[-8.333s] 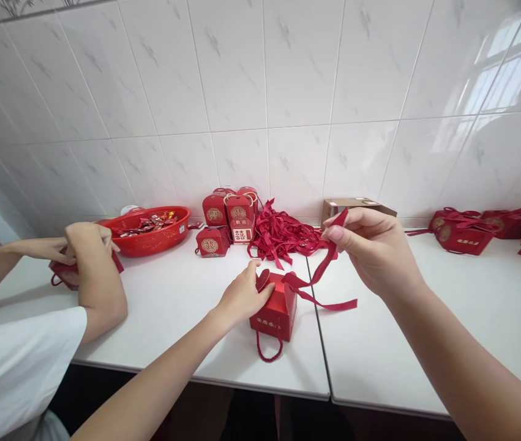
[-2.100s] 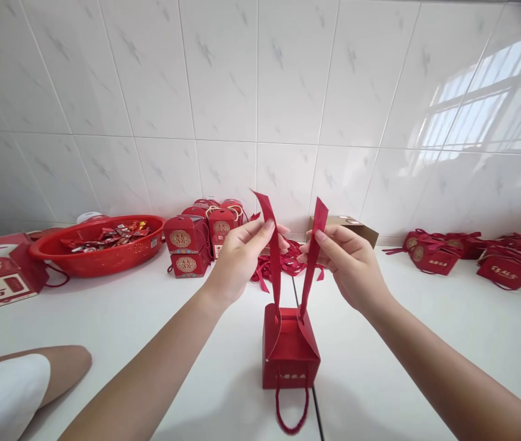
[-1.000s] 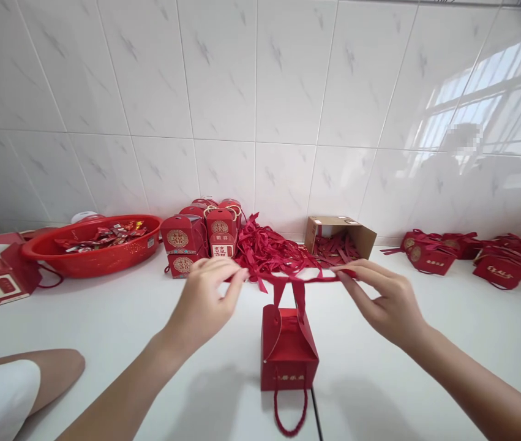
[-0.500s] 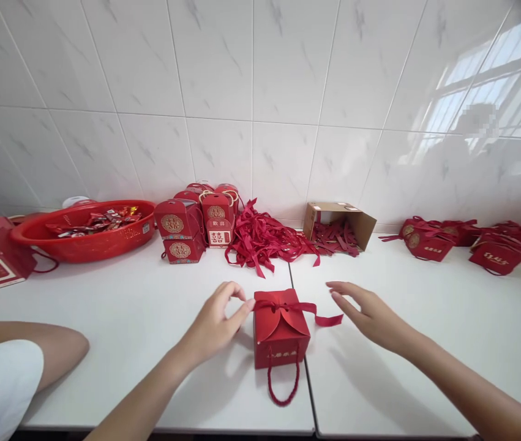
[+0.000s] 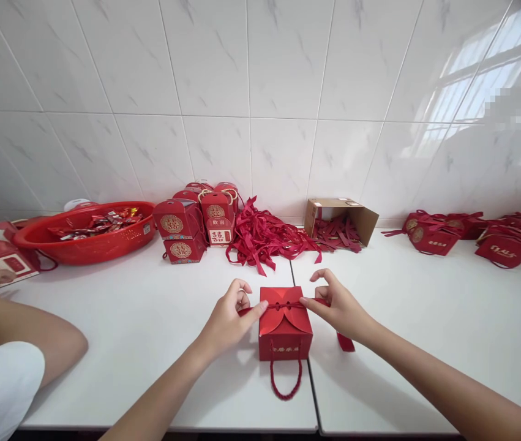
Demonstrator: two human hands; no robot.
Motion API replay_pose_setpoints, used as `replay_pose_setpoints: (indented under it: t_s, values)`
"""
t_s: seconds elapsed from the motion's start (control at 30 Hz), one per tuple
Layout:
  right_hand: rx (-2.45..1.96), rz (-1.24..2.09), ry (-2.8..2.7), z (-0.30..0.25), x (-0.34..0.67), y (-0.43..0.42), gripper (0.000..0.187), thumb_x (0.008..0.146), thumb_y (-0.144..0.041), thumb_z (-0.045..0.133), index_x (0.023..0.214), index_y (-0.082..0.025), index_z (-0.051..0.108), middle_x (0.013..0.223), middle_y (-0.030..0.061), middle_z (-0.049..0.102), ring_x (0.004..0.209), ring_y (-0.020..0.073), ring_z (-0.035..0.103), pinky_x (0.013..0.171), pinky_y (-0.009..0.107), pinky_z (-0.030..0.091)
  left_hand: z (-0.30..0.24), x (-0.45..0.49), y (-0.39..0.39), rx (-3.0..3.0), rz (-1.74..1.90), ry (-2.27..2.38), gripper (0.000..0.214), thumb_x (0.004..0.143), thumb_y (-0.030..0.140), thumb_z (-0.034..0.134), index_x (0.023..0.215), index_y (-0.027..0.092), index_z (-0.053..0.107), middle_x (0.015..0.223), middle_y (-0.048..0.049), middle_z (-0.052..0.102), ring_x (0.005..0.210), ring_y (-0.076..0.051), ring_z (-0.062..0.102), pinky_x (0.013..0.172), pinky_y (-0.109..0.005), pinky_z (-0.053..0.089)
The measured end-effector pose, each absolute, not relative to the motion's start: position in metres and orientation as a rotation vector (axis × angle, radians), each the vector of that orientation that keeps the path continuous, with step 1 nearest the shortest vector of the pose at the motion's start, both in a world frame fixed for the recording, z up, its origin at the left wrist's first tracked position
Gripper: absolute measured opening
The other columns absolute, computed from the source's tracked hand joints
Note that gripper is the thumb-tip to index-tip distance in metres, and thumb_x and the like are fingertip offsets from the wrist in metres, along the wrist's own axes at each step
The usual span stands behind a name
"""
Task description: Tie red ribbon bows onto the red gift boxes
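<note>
A small red gift box (image 5: 285,331) sits upright on the white table, its curved top flaps folded over each other. A red ribbon (image 5: 345,343) crosses the top through the flaps and runs out to both sides. My left hand (image 5: 237,309) pinches the ribbon at the box's left edge. On the other side my right hand (image 5: 336,303) grips it between thumb and fingers, its free tail hanging down to the right. Toward me a twisted red cord handle (image 5: 286,395) lies in a loop at the box's front.
A red basket (image 5: 90,248) holds wrapped sweets. Behind stand stacked red boxes (image 5: 180,229), a heap of ribbons (image 5: 269,236) and a cardboard box (image 5: 365,223) with red strips. Several tied boxes (image 5: 434,236) stand right. Another person's arm (image 5: 35,327) rests at left.
My right hand has moved left and taken hold of the ribbon, which is now drawn tight and narrow across the box top. The other person's hand has come into view on a box at left.
</note>
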State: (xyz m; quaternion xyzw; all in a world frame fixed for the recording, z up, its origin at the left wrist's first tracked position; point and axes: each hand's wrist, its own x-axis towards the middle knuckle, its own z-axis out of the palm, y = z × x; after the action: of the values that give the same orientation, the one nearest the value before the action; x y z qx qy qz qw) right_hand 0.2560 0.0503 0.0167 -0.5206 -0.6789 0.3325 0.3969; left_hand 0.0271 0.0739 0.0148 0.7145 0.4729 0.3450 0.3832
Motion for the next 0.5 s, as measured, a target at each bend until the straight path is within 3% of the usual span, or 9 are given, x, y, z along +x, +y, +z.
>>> replay_pose_setpoints:
  t_s: [0.17, 0.33, 0.43, 0.5]
  values:
    - [-1.239, 0.744, -1.943, 0.033, 0.273, 0.041, 0.026, 0.085, -0.031, 0.050, 0.065, -0.021, 0.038, 0.060, -0.0051, 0.039, 0.052, 0.0092, 0.038, 0.048, 0.022, 0.032, 0.034, 0.005, 0.087, 1.875, 0.648, 1.296, 0.021, 0.085, 0.038, 0.041, 0.083, 0.020, 0.052, 0.061, 0.0041, 0.048, 0.057, -0.013, 0.044, 0.055, -0.024, 0.034]
    - [-1.397, 0.259, -2.164, 0.038, 0.278, 0.039, 0.028, 0.081, -0.019, 0.049, 0.054, -0.017, 0.057, 0.080, 0.0047, 0.055, 0.056, 0.0111, 0.051, 0.055, 0.028, 0.043, 0.054, -0.005, 0.101, 1.762, 0.084, 0.991, 0.013, 0.069, 0.027, 0.060, 0.070, 0.017, 0.067, 0.059, 0.0005, 0.055, 0.050, -0.009, 0.039, 0.045, -0.021, 0.022]
    - [-1.422, 0.042, -1.974, 0.033, 0.269, 0.045, 0.032, 0.083, -0.025, 0.052, 0.054, -0.017, 0.062, 0.072, 0.0047, 0.054, 0.050, 0.0106, 0.047, 0.052, 0.029, 0.042, 0.061, 0.002, 0.098, 1.620, 0.174, 0.814, 0.021, 0.072, 0.034, 0.064, 0.073, 0.014, 0.071, 0.052, 0.0024, 0.049, 0.045, -0.006, 0.028, 0.044, -0.022, 0.015]
    - [-1.309, 0.096, -1.861, 0.031, 0.259, 0.047, 0.030, 0.082, -0.026, 0.055, 0.055, -0.017, 0.064, 0.069, 0.0041, 0.054, 0.051, 0.0110, 0.047, 0.050, 0.028, 0.041, 0.063, 0.010, 0.089, 1.558, 0.355, 0.819, 0.029, 0.077, 0.041, 0.060, 0.082, 0.015, 0.072, 0.048, 0.0053, 0.040, 0.045, -0.006, 0.023, 0.043, -0.022, 0.013]
